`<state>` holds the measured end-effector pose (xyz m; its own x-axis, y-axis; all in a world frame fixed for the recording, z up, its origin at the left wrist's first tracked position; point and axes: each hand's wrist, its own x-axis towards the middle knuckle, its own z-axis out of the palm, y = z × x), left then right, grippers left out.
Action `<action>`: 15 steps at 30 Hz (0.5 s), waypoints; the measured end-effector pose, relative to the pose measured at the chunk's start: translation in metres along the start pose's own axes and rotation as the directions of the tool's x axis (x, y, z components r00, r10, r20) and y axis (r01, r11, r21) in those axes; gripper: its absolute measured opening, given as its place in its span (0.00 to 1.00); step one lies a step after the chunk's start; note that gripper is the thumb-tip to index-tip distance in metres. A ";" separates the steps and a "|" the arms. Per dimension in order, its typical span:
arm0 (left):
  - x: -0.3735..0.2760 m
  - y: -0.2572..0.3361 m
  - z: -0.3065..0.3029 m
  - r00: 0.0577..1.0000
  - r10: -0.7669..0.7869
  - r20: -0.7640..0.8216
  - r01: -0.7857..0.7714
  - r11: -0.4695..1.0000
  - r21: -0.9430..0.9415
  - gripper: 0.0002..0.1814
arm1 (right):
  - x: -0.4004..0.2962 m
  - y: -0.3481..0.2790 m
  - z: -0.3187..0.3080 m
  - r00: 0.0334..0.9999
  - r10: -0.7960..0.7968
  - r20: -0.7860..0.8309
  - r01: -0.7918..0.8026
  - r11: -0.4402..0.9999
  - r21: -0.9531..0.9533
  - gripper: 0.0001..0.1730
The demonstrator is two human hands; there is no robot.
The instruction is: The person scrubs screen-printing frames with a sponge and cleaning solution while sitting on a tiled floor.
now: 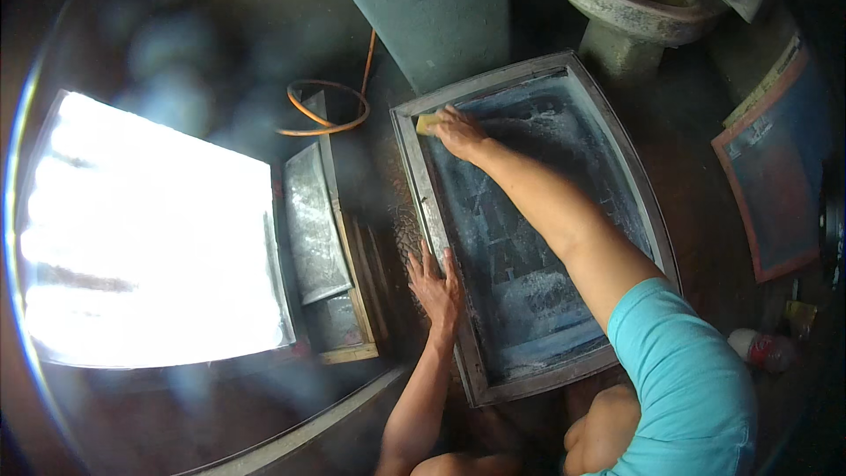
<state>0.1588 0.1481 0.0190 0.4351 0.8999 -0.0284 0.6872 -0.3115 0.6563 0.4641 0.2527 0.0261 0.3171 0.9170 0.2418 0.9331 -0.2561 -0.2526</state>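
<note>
A large silkscreen printing frame (434,223) lies tilted before me, its dark mesh (502,211) streaked with whitish film and faint letter-like shapes. My right hand (459,134) holds a yellow sponge (427,123) against the upper left inner corner. The right forearm crosses over the mesh and hides part of it. On the frame's left rail rests my left hand (436,287), fingers spread and nothing in its grasp.
Behind the frame stands a grey-green bin (436,6), beside a grimy toilet bowl (634,6). An orange hose (330,125) loops at left near leaning frames (318,225) and a glaring bright panel (158,231). A red-edged screen (770,165) and plastic bottle (763,349) are at right.
</note>
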 end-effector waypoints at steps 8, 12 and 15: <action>0.001 -0.007 -0.004 1.000 0.025 -0.005 -0.025 0.999 -0.036 0.39 | -0.003 -0.012 0.022 0.999 0.033 0.002 -0.033 0.999 0.038 0.23; 0.008 -0.026 0.012 0.995 0.096 -0.010 -0.096 0.995 0.040 0.40 | 0.015 -0.018 0.017 0.983 0.155 -0.101 -0.145 0.984 0.104 0.15; 0.003 -0.005 0.011 0.999 0.038 -0.012 -0.039 0.999 -0.025 0.41 | -0.006 -0.026 0.037 0.908 0.035 -0.418 -0.137 0.967 -0.215 0.12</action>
<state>0.1629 0.1489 0.0072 0.4544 0.8908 0.0056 0.6548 -0.3382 0.6759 0.4321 0.2654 -0.0033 0.3919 0.6955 0.6022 0.8952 -0.4391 -0.0754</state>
